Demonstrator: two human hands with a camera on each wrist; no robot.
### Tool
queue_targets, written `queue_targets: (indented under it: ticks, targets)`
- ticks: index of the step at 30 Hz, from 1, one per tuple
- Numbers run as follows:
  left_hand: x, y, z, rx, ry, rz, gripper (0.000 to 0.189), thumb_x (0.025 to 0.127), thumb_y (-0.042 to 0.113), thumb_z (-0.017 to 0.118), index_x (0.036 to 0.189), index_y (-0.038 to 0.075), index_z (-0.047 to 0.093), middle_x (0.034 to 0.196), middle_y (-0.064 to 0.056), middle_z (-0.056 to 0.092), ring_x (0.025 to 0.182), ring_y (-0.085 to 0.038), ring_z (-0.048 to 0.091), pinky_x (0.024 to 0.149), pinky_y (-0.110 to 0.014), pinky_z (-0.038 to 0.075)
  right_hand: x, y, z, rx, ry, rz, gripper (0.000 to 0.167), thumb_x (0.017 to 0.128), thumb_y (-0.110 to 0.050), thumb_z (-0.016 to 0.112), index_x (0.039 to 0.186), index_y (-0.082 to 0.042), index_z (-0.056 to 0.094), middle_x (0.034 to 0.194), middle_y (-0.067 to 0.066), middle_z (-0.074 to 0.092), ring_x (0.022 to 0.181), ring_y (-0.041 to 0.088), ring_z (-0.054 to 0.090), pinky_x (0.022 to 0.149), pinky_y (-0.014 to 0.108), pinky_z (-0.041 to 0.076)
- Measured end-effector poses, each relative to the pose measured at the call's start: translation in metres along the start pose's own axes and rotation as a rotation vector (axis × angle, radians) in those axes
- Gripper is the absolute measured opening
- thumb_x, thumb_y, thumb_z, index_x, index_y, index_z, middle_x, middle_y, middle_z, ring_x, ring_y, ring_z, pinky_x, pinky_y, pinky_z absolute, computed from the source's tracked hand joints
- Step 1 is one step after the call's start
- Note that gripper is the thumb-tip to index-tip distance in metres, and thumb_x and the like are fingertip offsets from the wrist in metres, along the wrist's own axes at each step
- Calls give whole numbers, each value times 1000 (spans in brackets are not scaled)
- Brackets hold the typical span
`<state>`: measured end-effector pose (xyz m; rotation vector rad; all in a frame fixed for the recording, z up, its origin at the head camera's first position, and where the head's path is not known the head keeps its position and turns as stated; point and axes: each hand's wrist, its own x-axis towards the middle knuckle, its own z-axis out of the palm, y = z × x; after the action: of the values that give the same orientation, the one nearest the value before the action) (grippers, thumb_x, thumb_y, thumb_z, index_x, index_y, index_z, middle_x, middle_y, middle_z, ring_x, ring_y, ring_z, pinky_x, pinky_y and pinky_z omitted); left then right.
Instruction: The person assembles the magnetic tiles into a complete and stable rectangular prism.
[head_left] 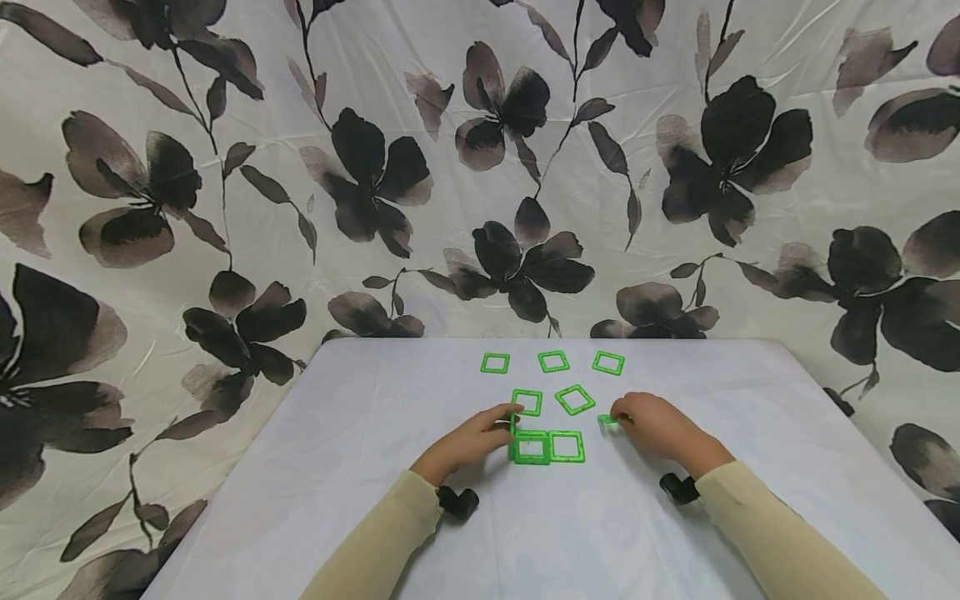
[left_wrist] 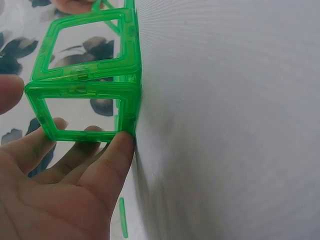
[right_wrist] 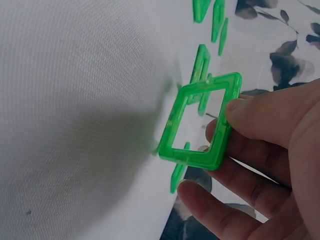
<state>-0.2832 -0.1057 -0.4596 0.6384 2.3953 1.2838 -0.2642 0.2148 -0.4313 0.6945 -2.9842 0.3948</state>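
My right hand pinches a green square magnetic tile between thumb and fingers. That tile is tilted, its lower edge close to the white tabletop, right of the other tiles. My left hand holds an upright green tile, with fingers along its far edge and the thumb near its corner. This tile stands at the left side of a small green structure; beside it, another square tile lies at the right. Part of the structure is hidden behind the left fingers.
Farther back are more green square tiles: one just behind the structure, one turned askew, and a back row of three, including the left one. A floral cloth hangs behind the white table.
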Motion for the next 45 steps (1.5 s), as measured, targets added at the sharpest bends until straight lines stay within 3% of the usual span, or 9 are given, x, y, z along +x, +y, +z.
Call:
queue_targets:
  ticks: [10, 18, 26, 37, 45]
  targets:
    - [1, 0, 0, -1, 5, -6, 52, 95, 21, 51, 147, 19, 42, 143, -8, 51, 138, -27, 42, 114, -51, 32, -5, -5, -7, -63, 40, -44, 15, 87, -5, 67, 101, -6, 72, 94, 3, 68, 94, 25, 66, 87, 43, 52]
    - [1, 0, 1, 6, 1, -7, 53, 95, 22, 51, 147, 18, 41, 143, -8, 51, 138, -28, 43, 114, -51, 32, -8, -12, -11, -21, 51, -34, 16, 85, -5, 67, 100, -7, 73, 95, 2, 69, 94, 23, 66, 87, 42, 52]
    - [1, -1, 1, 7, 5, 0, 51, 96, 22, 52, 146, 19, 43, 142, -8, 52, 138, -28, 43, 114, -51, 32, -11, -18, -14, -7, 73, -76, 18, 85, -4, 66, 101, -8, 74, 95, 0, 70, 92, 20, 66, 84, 39, 53]
    - [1, -3, 0, 2, 6, 13, 51, 96, 21, 52, 146, 17, 43, 141, -8, 52, 137, -28, 45, 113, -50, 33, -12, -32, -18, 57, 26, -71, 24, 83, 1, 66, 105, -8, 71, 96, -1, 69, 87, 13, 62, 79, 35, 53]
    - [0, -2, 0, -3, -1, 10, 51, 96, 20, 52, 146, 17, 43, 142, -9, 52, 137, -28, 44, 113, -50, 34, -14, -40, -17, 116, 10, -153, 20, 86, -3, 67, 104, -9, 72, 99, -2, 71, 89, 13, 65, 77, 30, 53]
